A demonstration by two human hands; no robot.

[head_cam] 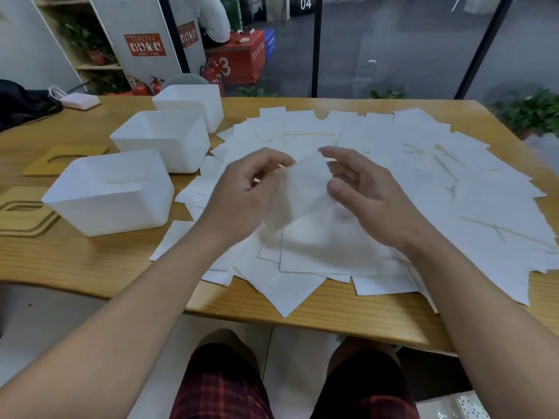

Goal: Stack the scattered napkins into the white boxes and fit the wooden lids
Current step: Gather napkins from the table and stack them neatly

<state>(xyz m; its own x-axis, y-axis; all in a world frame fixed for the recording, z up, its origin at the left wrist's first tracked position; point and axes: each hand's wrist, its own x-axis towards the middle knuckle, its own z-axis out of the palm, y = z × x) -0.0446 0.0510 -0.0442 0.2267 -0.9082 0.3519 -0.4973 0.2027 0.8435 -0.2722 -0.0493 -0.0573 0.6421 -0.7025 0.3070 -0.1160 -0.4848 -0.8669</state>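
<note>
Several white napkins [393, 176] lie scattered over the wooden table [90, 258]. Both hands hold one blurred napkin [305, 189] above the pile. My left hand [245, 189] pinches its left edge and my right hand [360, 186] holds its right side between thumb and fingers. Three open white boxes stand in a row at the left: near [112, 195], middle [163, 137], far [190, 101]. Wooden lids with oval slots lie left of the boxes, a stack [24, 216] near the front and one [63, 160] behind it.
A white charger with cable [80, 101] and a dark bag [21, 104] sit at the table's far left. Glass partitions, plants and red fire extinguishers stand beyond the far edge. My knees show below the near edge.
</note>
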